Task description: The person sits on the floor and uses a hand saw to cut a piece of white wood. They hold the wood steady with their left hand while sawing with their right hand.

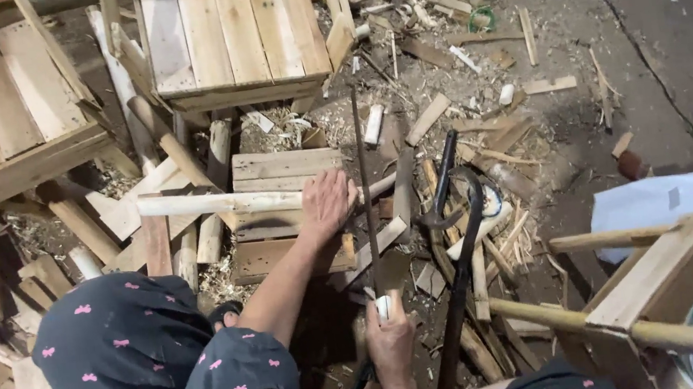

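Saw blade set across peeled pole
Left hand [326, 205] presses the pole [219, 204] flat; right hand [391, 344] fist-grips the saw [365, 184], blade extending forward, perpendicular to the pole's axis.

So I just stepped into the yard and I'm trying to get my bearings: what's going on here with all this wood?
A person in dark clothes with pink dots is sawing. The left hand presses a pale peeled stick down across a small stack of planks. The right hand grips the handle of a thin-bladed saw, whose blade crosses the stick beside the left hand. A dark curved tool lies to the right. Slatted wooden crates and offcuts lie around.
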